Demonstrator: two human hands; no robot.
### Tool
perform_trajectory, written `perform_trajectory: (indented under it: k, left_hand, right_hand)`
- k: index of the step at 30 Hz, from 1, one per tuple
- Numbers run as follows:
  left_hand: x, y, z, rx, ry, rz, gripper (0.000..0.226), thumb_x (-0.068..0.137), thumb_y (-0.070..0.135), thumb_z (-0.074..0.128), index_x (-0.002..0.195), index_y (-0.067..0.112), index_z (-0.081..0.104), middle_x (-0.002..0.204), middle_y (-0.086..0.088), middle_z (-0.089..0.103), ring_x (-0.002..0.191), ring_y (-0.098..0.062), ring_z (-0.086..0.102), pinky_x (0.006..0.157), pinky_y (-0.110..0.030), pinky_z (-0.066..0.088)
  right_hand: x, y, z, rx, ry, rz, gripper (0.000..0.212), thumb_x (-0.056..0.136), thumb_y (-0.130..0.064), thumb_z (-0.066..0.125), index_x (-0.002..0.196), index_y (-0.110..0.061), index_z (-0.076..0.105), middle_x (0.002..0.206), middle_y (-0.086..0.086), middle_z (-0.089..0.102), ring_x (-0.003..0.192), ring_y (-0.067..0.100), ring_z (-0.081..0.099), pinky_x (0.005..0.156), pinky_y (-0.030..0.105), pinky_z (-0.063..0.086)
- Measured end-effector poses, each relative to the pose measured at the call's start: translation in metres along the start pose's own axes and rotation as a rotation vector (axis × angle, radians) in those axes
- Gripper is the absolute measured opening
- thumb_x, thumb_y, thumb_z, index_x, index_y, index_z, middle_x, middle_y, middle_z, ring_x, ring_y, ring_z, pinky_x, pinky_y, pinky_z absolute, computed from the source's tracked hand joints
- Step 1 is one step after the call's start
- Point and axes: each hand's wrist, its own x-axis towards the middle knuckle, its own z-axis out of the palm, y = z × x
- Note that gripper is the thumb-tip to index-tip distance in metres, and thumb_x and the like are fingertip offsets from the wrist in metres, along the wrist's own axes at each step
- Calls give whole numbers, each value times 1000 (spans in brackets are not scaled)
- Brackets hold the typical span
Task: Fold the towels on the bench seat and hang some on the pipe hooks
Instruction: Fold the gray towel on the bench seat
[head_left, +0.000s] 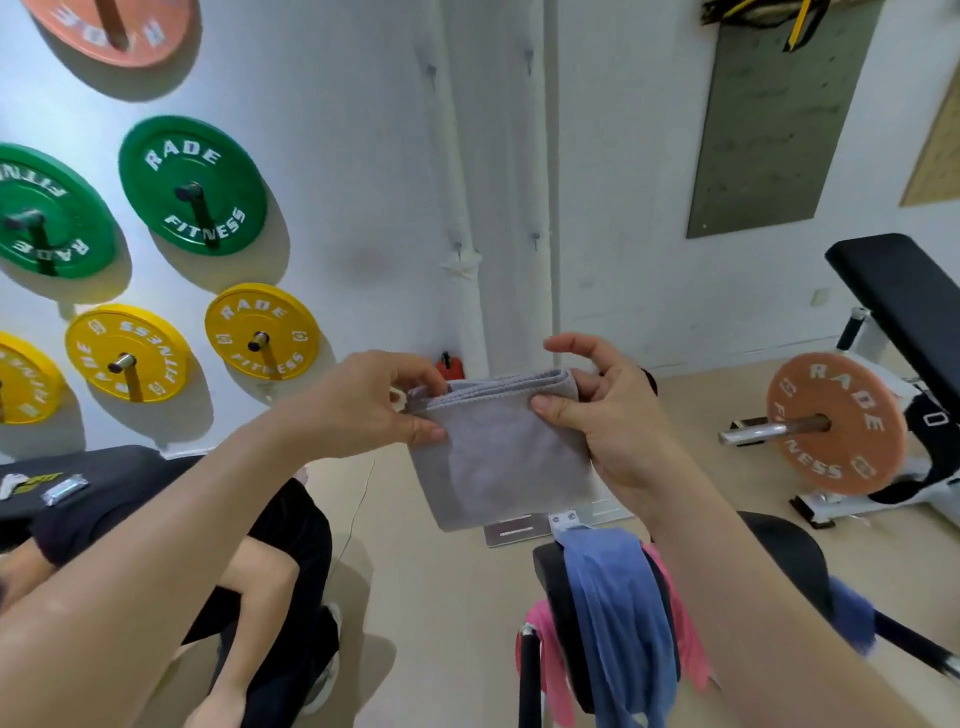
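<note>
Grey towel, one; pinching hands, two.

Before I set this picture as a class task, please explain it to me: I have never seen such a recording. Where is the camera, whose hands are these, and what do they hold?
There is no machine: one camera sits on a person's head and looks forward and down, so the two bare arms reaching in are the wearer's own. The left hand and the right hand each pinch a top corner of a folded grey towel, held up in the air. Below it a blue towel hangs over a black bench pad, with a pink towel partly under it. On the white wall behind, a hook sticks out of a white pipe, and a green weight plate hangs at the left.
</note>
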Motion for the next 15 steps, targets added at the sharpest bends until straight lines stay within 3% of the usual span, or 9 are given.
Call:
perform_trajectory:
  k: [3, 5, 8, 10, 13, 15]
  left_hand:
    - [24, -6, -3, -83, 17, 84, 43, 56, 58, 77, 84, 29, 64, 94, 7, 67, 92, -14, 62, 86, -31, 51]
    - [42, -10, -6, -184, -27, 125, 34, 60, 51, 83, 70, 21, 69, 99, 7, 69, 94, -13, 64, 83, -24, 50]
    - [79, -45, -15, -291, -82, 184, 37, 62, 48, 82, 67, 13, 69, 94, -10, 70, 86, -22, 66, 77, -42, 52]
    - [103, -80, -22, -324, -73, 214, 44, 63, 52, 77, 78, 11, 71, 85, -23, 66, 74, -31, 62, 68, -50, 51]
    - [137, -138, -39, -369, -7, 240, 41, 65, 46, 77, 82, 9, 72, 82, -22, 67, 71, -27, 60, 70, -51, 50]
    - [156, -174, -55, -438, 21, 206, 29, 67, 34, 77, 80, 9, 73, 84, -19, 69, 77, -26, 64, 76, -50, 51]
  right_hand:
    - [28, -1, 14, -28, -8, -13, 50, 81, 10, 66, 116, -24, 54, 88, 13, 75, 79, 22, 70, 82, 37, 56]
    - [49, 3, 27, -91, -5, -36, 52, 82, 8, 66, 116, -27, 51, 90, 18, 73, 85, 31, 71, 85, 42, 57]
    - [90, 14, 51, -206, -9, -105, 54, 79, 6, 68, 113, -31, 48, 89, 21, 71, 87, 36, 69, 87, 48, 56]
    - [122, 24, 69, -274, 9, -128, 56, 77, 7, 70, 112, -30, 45, 92, 14, 70, 83, 27, 71, 82, 40, 58]
    - [173, 41, 100, -350, 69, -159, 58, 75, 5, 74, 107, -31, 42, 100, 6, 57, 75, 15, 71, 73, 27, 58]
    - [205, 53, 122, -394, 58, -146, 51, 75, -2, 77, 101, -31, 44, 101, 4, 55, 73, 14, 69, 71, 28, 56]
